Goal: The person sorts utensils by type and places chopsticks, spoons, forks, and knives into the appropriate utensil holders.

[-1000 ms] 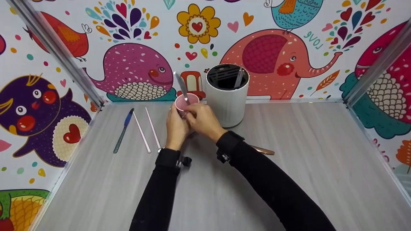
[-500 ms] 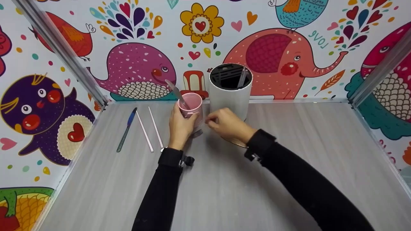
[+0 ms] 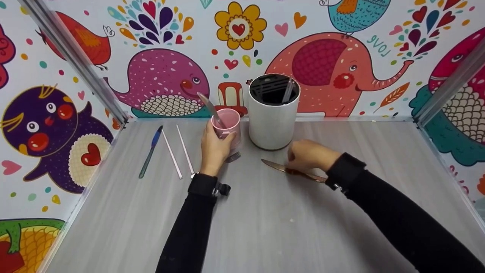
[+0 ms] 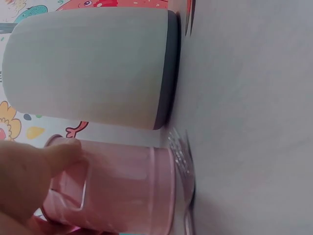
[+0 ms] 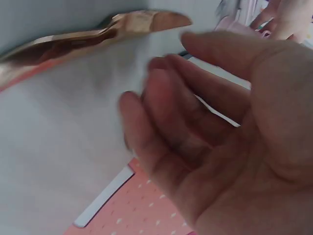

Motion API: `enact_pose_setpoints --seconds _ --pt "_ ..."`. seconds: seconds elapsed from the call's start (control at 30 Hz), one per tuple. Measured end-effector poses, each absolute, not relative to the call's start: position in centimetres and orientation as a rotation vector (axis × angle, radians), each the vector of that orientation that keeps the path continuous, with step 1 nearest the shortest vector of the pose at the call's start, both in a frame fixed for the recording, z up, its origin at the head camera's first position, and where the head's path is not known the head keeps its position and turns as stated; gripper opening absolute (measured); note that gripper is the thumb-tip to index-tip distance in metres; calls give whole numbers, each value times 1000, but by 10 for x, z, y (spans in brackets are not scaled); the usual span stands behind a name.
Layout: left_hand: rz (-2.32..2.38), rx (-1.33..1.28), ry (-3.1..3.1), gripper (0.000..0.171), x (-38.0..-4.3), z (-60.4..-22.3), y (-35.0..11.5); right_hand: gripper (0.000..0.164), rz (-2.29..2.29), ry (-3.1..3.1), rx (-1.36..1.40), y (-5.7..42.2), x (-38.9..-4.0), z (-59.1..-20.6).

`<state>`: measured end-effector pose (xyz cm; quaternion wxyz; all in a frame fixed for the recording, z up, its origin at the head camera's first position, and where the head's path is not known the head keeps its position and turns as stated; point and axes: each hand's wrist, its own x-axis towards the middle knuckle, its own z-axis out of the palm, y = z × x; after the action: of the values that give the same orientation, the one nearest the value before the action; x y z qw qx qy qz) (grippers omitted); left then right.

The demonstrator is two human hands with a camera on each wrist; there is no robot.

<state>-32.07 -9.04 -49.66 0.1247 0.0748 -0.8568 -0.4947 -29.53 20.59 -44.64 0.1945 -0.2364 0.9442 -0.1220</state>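
Observation:
My left hand [image 3: 213, 151] grips a pink cup [image 3: 232, 131] by its side and rim, thumb near the handle opening. A table knife [image 3: 210, 106] leans in the cup, its blade sticking up over the rim. Beside the cup's base, a fork [image 4: 181, 159] lies on the table; its handle is partly hidden in the head view. Over at the right, my right hand [image 3: 312, 154] hovers at a copper-coloured knife [image 3: 273, 165] lying on the table. In the right wrist view its loosely curled fingers [image 5: 161, 103] are apart from the copper knife and hold nothing.
A white cylindrical holder [image 3: 271, 127] with a black slotted top stands behind, between the hands, with clear sticks in it. To the left lie a blue-green knife [image 3: 150, 151] and two thin pale sticks [image 3: 172, 153]. Printed walls [image 3: 166, 79] border the table.
My right hand has left the cup and moved right to the copper knife. The knife in the cup now leans further left. The left hand keeps holding the cup.

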Motion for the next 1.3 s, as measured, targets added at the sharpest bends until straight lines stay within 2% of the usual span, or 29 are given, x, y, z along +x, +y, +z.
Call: enact_pose_setpoints --seconds 0.07,0.27,0.5,0.63,0.87,1.3 --pt "-1442 218 -2497 89 -321 -496 -91 24 -290 2632 -647 212 -293 -448" --pt "-1447 223 -2510 89 -320 -496 -90 6 -224 2649 -670 218 -285 -456" --pt "-1411 222 -2514 89 -321 -496 -91 17 -226 2702 -698 215 -285 -465" --pt "-1398 219 -2514 89 -321 -497 -92 3 -281 2658 -670 217 -289 -471" --pt "-1432 219 -2512 90 -320 -496 -90 15 -349 2608 -620 221 -293 -477" --pt "-1426 233 -2509 91 -321 -498 -91 5 -473 2672 -778 211 -288 -476"
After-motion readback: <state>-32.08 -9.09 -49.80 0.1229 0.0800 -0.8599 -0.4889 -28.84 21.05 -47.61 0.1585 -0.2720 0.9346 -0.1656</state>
